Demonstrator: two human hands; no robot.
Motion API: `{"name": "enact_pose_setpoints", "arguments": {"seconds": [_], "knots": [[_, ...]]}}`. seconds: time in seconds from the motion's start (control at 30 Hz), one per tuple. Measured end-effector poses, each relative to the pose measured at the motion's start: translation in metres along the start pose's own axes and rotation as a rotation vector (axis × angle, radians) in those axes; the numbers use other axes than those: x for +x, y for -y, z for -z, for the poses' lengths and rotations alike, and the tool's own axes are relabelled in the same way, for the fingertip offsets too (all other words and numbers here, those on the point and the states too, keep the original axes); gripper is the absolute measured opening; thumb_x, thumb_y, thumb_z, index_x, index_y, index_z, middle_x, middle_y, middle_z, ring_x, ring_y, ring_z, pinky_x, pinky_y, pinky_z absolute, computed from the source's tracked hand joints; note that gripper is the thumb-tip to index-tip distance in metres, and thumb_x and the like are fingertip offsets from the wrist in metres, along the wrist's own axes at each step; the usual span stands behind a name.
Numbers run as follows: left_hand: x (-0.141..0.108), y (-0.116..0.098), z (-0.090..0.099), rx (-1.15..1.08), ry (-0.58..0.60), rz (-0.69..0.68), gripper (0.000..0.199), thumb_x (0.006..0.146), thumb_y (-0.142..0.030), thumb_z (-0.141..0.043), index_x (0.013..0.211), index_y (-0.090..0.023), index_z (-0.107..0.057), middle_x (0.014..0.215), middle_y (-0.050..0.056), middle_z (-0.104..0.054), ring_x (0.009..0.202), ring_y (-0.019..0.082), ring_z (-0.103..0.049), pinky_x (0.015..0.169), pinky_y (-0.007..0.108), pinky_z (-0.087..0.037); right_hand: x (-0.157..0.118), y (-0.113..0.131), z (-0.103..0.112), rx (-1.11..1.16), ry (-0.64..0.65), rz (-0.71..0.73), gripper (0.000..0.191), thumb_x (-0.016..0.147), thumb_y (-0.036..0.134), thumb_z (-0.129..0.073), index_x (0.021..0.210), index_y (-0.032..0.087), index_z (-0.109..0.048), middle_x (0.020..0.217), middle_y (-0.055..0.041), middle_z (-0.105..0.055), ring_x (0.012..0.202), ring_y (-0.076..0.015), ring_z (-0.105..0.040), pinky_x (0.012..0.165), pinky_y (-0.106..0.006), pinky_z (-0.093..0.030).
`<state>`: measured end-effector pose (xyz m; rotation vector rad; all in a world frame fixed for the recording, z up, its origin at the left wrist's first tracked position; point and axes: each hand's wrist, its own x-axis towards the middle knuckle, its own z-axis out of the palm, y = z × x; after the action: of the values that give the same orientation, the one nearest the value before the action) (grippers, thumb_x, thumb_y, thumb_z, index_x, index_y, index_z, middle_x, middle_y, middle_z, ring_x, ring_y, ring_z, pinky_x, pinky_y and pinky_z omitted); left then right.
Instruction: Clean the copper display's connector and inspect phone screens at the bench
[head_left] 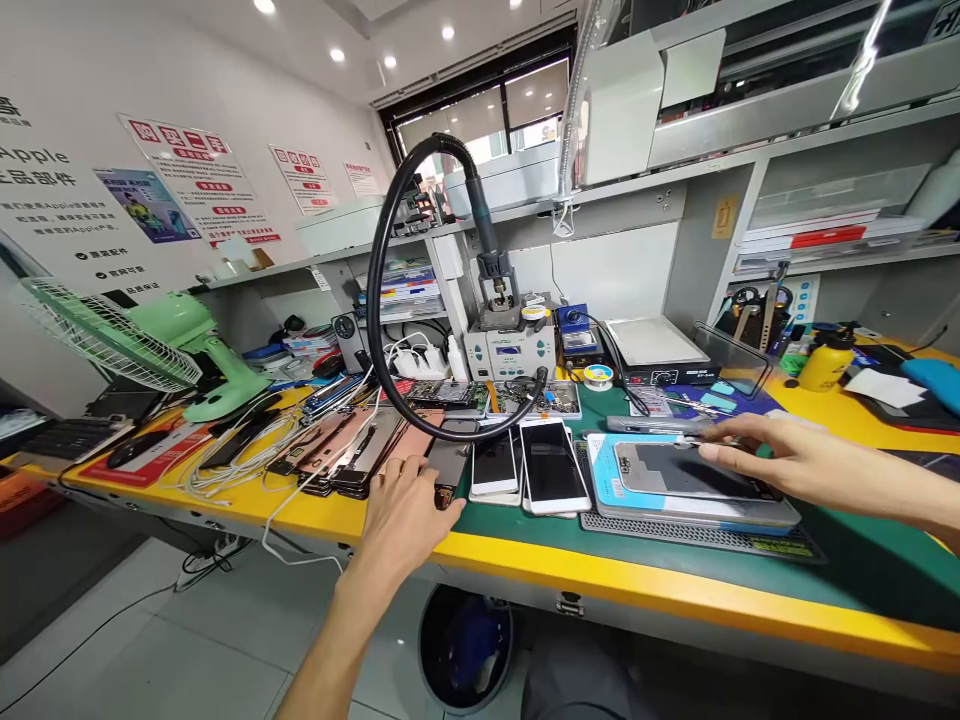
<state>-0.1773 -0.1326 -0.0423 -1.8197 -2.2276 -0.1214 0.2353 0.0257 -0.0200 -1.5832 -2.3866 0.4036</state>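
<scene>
My left hand (405, 510) rests at the bench's front edge, fingers spread over the near end of the stacked phone screens (367, 455). Its thumb lies beside a grey-backed screen (450, 460). My right hand (772, 455) hovers at a phone display panel (667, 468), thumb and forefinger close around something small that I cannot make out. That panel lies grey side up on a blue and white flat box (606, 480), over a perforated grey mat (675, 535). Between my hands lie two white-framed phones, a smaller one (495, 462) and a larger one (555, 465).
A hot-air station (512, 352) stands behind, its black hose (379, 270) looping over the bench. White cables (217, 465) tangle at left near a green fan (184, 335). Solder wire (598, 376), a heating plate (656, 342) and a yellow bottle (827, 362) sit further back. A bin (465, 650) is below.
</scene>
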Motion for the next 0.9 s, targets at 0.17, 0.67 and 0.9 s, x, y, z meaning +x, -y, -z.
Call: {"name": "enact_pose_setpoints", "arguments": {"seconds": [0.17, 0.67, 0.9], "knots": [[-0.011, 0.0, 0.002, 0.032, -0.022, -0.071, 0.03, 0.086, -0.032, -0.052, 0.099, -0.014, -0.072, 0.114, 0.014, -0.068, 0.114, 0.035, -0.054, 0.092, 0.05, -0.043, -0.006, -0.026, -0.009, 0.07, 0.138, 0.062, 0.068, 0.072, 0.069, -0.067, 0.131, 0.035, -0.058, 0.131, -0.0058, -0.06, 0.117, -0.0293, -0.058, 0.089, -0.031, -0.054], [-0.031, 0.016, -0.003, 0.015, -0.101, -0.246, 0.029, 0.093, -0.032, -0.051, 0.105, -0.016, -0.072, 0.112, 0.009, -0.073, 0.107, 0.028, -0.065, 0.086, 0.042, -0.056, -0.003, -0.031, -0.01, 0.025, 0.204, 0.111, 0.073, 0.072, 0.071, -0.066, 0.135, 0.036, -0.055, 0.14, -0.0061, -0.051, 0.123, -0.0316, -0.052, 0.093, -0.034, -0.053], [-0.034, 0.022, -0.013, 0.008, -0.245, -0.338, 0.022, 0.093, -0.021, -0.049, 0.1, -0.015, -0.069, 0.103, 0.009, -0.074, 0.097, 0.023, -0.066, 0.082, 0.037, -0.056, -0.002, -0.029, -0.012, -0.016, 0.217, 0.116, 0.075, 0.071, 0.074, -0.064, 0.133, 0.033, -0.056, 0.137, -0.008, -0.054, 0.124, -0.0333, -0.051, 0.097, -0.04, -0.051]]}}
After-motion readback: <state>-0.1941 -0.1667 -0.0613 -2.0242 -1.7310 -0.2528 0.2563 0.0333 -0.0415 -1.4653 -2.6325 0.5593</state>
